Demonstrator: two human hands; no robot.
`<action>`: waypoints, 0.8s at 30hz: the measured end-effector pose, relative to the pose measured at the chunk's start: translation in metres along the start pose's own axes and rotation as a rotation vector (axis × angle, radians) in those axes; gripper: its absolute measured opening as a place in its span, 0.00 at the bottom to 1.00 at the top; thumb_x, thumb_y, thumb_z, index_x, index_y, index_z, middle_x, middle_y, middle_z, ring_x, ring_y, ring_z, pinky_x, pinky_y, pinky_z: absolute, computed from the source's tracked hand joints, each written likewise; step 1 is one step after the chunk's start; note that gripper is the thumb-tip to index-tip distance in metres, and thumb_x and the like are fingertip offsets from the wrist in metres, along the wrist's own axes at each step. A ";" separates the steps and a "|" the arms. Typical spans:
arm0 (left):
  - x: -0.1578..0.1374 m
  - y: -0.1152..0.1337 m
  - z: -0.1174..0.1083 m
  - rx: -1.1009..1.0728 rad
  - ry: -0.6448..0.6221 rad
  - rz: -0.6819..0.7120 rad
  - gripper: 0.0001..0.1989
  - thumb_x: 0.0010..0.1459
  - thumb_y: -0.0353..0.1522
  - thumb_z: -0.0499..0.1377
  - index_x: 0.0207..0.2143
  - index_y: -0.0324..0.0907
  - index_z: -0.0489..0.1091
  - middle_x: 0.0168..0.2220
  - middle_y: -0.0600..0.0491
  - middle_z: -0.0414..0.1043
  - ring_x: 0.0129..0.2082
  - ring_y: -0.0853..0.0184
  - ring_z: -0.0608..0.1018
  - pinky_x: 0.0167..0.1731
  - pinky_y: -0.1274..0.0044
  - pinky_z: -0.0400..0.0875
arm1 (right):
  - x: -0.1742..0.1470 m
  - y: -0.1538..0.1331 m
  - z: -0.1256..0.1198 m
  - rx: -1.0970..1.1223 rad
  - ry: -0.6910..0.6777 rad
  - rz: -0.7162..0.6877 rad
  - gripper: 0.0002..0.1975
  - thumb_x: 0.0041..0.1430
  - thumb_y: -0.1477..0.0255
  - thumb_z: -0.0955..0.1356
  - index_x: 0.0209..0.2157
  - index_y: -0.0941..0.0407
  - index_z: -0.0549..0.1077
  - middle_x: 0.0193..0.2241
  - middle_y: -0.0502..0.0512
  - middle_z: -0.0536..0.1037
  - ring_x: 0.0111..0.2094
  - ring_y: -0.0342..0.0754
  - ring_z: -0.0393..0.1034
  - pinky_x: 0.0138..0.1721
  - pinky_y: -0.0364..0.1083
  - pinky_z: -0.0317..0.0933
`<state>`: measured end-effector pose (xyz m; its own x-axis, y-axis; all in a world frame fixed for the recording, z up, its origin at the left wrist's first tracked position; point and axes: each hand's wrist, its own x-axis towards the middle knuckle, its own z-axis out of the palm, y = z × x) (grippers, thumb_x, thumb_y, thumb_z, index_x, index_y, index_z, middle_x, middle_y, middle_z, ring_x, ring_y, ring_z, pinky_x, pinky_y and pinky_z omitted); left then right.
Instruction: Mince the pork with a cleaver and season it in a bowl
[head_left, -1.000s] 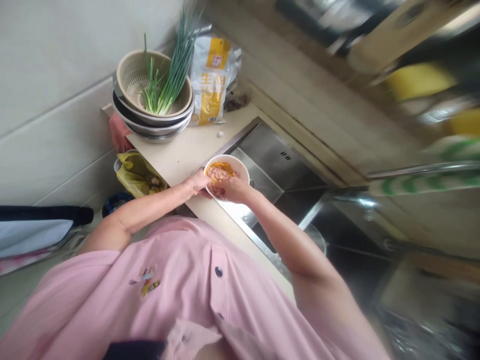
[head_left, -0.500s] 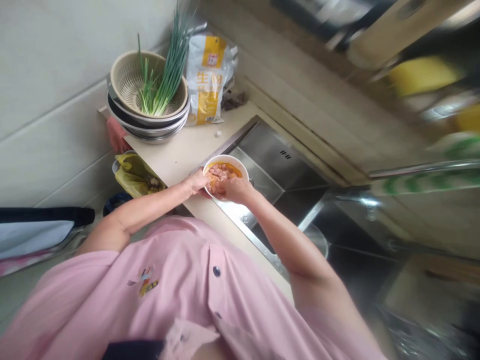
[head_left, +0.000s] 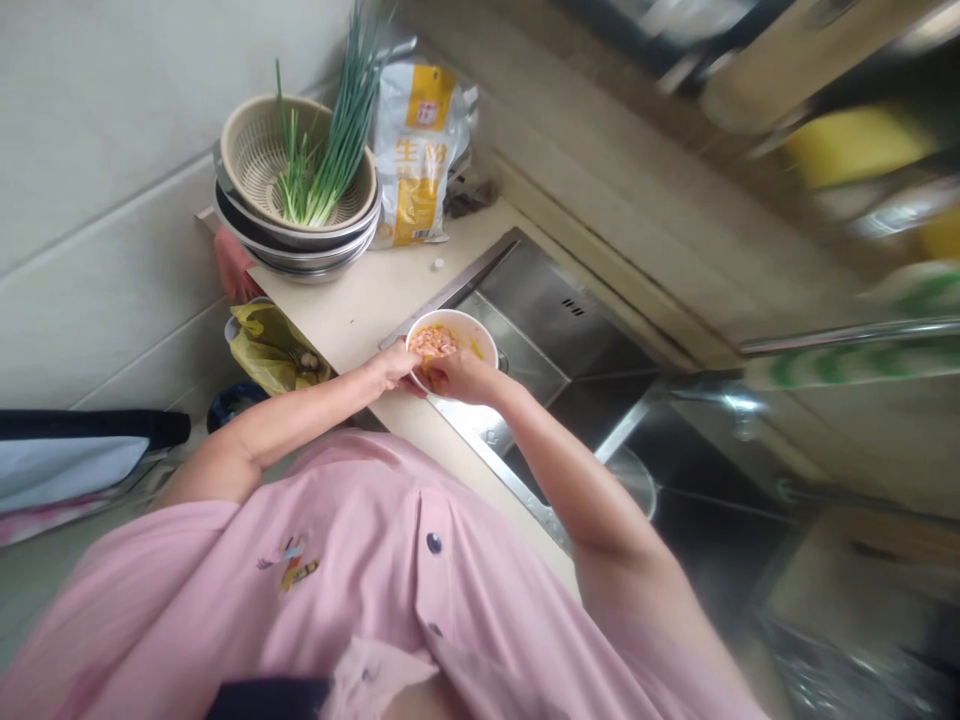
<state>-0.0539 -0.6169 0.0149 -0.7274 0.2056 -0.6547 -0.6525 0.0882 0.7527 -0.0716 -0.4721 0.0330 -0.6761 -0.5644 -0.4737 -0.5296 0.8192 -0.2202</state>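
Note:
A white bowl point(head_left: 489, 343) is held over the counter edge beside the sink. Inside it lies raw chopped meat point(head_left: 433, 341) with yellow-orange liquid streaked on the wall. My left hand point(head_left: 395, 366) is closed on the bowl's left rim, thumb at the inside edge. Reaching in from the right, my right hand point(head_left: 466, 378) has its fingers curled down into the meat at the near side of the bowl. Its fingertips are partly hidden.
Stacked metal basins point(head_left: 315, 262) carry a beige colander point(head_left: 247, 150) with green onions point(head_left: 330, 185). A starch bag point(head_left: 420, 150) stands beside them. The steel sink point(head_left: 525, 300) lies right of the bowl. A yellow plastic bag point(head_left: 266, 350) hangs below the counter point(head_left: 352, 310).
The meat has shifted to the left and far side of the bowl, baring more inner wall at right. My right hand has moved slightly left; my left hand keeps its hold.

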 end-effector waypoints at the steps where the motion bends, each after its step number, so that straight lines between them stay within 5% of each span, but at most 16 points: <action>1: 0.000 0.000 0.001 -0.002 -0.015 -0.016 0.22 0.52 0.26 0.59 0.51 0.36 0.67 0.32 0.46 0.76 0.25 0.62 0.78 0.30 0.64 0.78 | 0.001 0.000 -0.001 0.013 0.051 -0.059 0.16 0.64 0.71 0.59 0.46 0.56 0.75 0.42 0.57 0.78 0.42 0.48 0.71 0.44 0.44 0.61; 4: -0.001 0.000 0.001 -0.017 -0.014 -0.007 0.25 0.49 0.22 0.56 0.52 0.36 0.66 0.33 0.47 0.76 0.27 0.61 0.79 0.31 0.64 0.78 | 0.004 0.003 -0.002 -0.033 0.151 -0.017 0.18 0.61 0.75 0.60 0.51 0.58 0.72 0.49 0.62 0.75 0.47 0.52 0.69 0.47 0.47 0.59; 6: -0.001 0.000 0.001 -0.005 0.006 0.011 0.27 0.48 0.21 0.55 0.53 0.37 0.65 0.36 0.46 0.76 0.29 0.60 0.79 0.30 0.63 0.78 | 0.004 0.005 -0.002 -0.075 0.065 0.087 0.18 0.59 0.72 0.63 0.50 0.60 0.73 0.46 0.65 0.75 0.45 0.55 0.69 0.45 0.48 0.60; 10: 0.001 -0.002 0.000 0.034 -0.015 0.043 0.28 0.49 0.23 0.57 0.55 0.38 0.64 0.39 0.45 0.76 0.30 0.60 0.80 0.31 0.65 0.78 | 0.001 0.002 -0.003 -0.030 0.052 -0.023 0.16 0.63 0.69 0.60 0.47 0.56 0.75 0.43 0.60 0.77 0.43 0.52 0.71 0.43 0.46 0.61; 14: 0.001 -0.002 0.001 0.043 0.027 0.024 0.29 0.49 0.24 0.58 0.55 0.38 0.63 0.40 0.45 0.76 0.31 0.62 0.79 0.32 0.68 0.79 | -0.002 0.002 -0.004 -0.076 0.016 0.161 0.17 0.62 0.65 0.62 0.48 0.54 0.74 0.43 0.60 0.77 0.42 0.53 0.71 0.40 0.46 0.62; 17: -0.001 0.000 0.001 0.043 0.028 0.018 0.27 0.49 0.24 0.59 0.54 0.39 0.64 0.38 0.46 0.76 0.30 0.62 0.79 0.31 0.67 0.79 | -0.001 0.003 -0.003 -0.019 -0.007 0.028 0.16 0.63 0.66 0.61 0.48 0.50 0.74 0.41 0.55 0.78 0.40 0.51 0.72 0.38 0.45 0.62; 20: -0.002 0.002 0.001 0.029 0.024 0.037 0.24 0.50 0.25 0.59 0.51 0.40 0.66 0.38 0.47 0.76 0.29 0.62 0.79 0.31 0.66 0.78 | 0.000 0.003 -0.003 -0.035 0.038 0.126 0.20 0.63 0.65 0.60 0.53 0.53 0.71 0.42 0.59 0.78 0.41 0.52 0.72 0.38 0.45 0.62; 24: -0.002 0.004 0.000 0.047 0.042 0.021 0.24 0.51 0.23 0.57 0.53 0.39 0.65 0.40 0.45 0.76 0.28 0.62 0.79 0.30 0.65 0.78 | 0.000 0.001 -0.004 0.001 -0.026 0.002 0.18 0.63 0.63 0.60 0.44 0.54 0.76 0.39 0.57 0.79 0.40 0.50 0.72 0.40 0.44 0.62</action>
<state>-0.0550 -0.6171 0.0194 -0.7500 0.1670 -0.6400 -0.6266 0.1305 0.7683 -0.0747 -0.4715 0.0358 -0.6634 -0.5598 -0.4965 -0.5274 0.8205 -0.2204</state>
